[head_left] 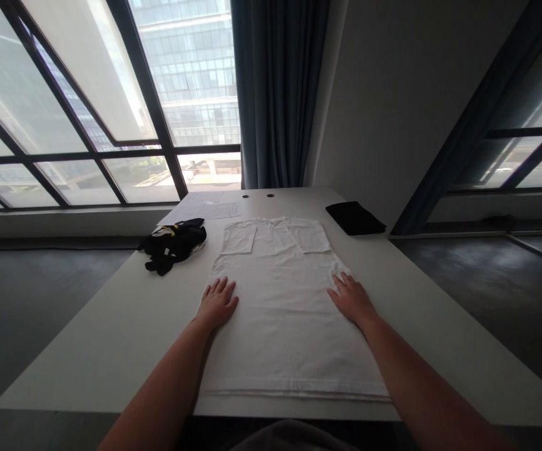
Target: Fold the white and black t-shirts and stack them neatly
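A white T-shirt lies spread on the white table, its hem close to the front edge. Both sleeves are turned inward over the body near the far end. My left hand rests flat on the shirt's left side, fingers apart. On the right side edge lies my right hand, palm down with its fingers spread. A few creases run across the cloth between the hands. Neither hand grips anything.
On the table, a crumpled black garment with a yellow strip lies left. A folded black cloth lies at the back right. Sheets of paper are at the back left. Beyond stand a blue curtain and windows.
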Demonstrator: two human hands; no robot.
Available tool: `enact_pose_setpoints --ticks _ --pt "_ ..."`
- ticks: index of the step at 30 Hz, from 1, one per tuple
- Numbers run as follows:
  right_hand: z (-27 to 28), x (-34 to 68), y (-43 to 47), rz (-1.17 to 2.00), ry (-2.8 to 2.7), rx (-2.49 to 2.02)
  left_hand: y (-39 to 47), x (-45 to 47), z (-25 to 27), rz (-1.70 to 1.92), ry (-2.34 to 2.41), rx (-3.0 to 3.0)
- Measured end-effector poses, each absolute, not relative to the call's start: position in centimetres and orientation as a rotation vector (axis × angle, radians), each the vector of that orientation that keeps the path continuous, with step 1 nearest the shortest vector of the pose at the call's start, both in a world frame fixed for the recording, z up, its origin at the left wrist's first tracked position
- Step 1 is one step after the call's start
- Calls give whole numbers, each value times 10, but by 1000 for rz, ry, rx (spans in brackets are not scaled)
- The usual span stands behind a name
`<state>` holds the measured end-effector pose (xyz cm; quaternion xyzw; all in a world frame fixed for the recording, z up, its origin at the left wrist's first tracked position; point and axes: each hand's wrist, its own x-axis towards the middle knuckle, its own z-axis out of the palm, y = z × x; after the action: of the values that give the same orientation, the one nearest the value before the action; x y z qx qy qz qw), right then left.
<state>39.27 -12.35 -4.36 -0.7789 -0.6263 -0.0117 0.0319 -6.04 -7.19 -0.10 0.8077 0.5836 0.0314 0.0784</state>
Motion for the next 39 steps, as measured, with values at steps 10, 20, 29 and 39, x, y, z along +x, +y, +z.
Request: enact_pose_setpoints --ticks 10,20,29,39 --pt "-42 391 -125 -66 -1954 -2397 -72 -60 -1 83 1757 2411" --pt "-44 392 -124 -64 -1932 -2405 -73 -60 0 101 1753 2413" --pt "-46 393 -123 -73 -1942 -2398 -73 -59 0 99 1758 2407" --pt "-44 392 -124 -57 -1935 -2415 -72 -60 0 105 1758 2406"
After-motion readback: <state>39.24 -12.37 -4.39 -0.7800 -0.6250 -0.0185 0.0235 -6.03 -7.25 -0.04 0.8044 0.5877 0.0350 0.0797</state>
